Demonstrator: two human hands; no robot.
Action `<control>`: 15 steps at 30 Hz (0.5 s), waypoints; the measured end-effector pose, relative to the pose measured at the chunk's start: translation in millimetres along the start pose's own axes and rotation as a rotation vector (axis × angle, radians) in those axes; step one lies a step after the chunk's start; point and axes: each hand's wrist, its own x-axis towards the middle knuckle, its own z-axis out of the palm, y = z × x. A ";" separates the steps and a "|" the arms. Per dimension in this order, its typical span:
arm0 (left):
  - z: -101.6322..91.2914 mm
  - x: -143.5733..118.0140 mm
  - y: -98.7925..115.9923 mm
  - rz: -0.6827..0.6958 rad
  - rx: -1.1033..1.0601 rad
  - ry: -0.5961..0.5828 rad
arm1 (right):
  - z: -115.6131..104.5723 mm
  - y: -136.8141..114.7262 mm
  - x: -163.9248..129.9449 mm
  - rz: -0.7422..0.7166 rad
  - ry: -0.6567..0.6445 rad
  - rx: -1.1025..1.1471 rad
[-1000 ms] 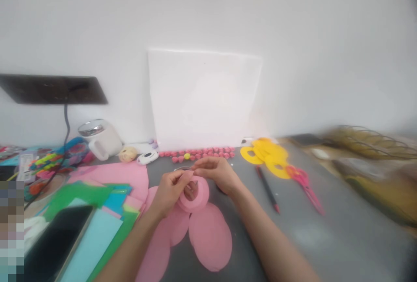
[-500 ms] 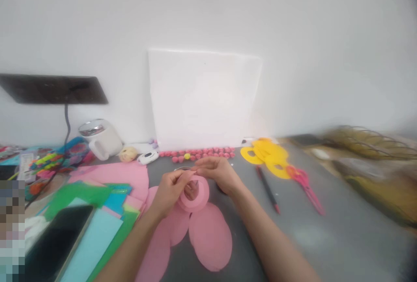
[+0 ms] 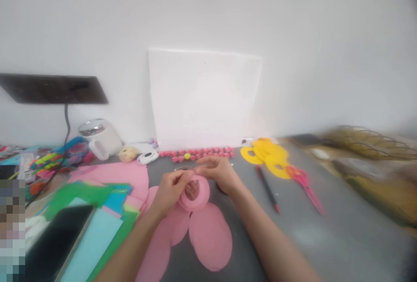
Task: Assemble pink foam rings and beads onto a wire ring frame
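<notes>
No writing is readable anywhere in the frame. At centre, just below the middle, your left hand (image 3: 169, 191) and right hand (image 3: 217, 172) meet over the grey surface (image 3: 325, 234), both forearms reaching up from the bottom edge. Your fingers pinch the top rim of a pink paper ring (image 3: 195, 195), held upright just above the pink paper ovals (image 3: 210, 236); the blur hides exactly which fingertips press it. Red scissors (image 3: 304, 186) lie to the right.

Two hands, left (image 3: 169, 190) and right (image 3: 218, 173), shared one pink paper ring (image 3: 197, 195). Right of them lay one pair of scissors (image 3: 304, 186) and one pencil (image 3: 267, 190); left, one mug (image 3: 99, 138).
</notes>
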 end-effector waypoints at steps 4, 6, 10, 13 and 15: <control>0.2 -0.5 -0.9 -0.005 0.002 -0.004 | 0.8 0.2 0.2 -0.002 0.019 -0.014; 0.2 -0.6 -0.8 0.002 0.004 -0.011 | 1.0 0.6 0.4 0.001 0.023 -0.014; 1.0 -1.0 1.7 0.012 0.003 -0.017 | 1.1 1.7 1.0 0.009 0.012 0.006; 1.4 -1.4 3.2 0.005 0.001 -0.004 | 1.3 2.3 1.2 -0.007 0.011 0.006; 1.2 -1.4 2.7 0.003 0.001 0.007 | 1.6 2.1 0.8 -0.025 0.007 0.009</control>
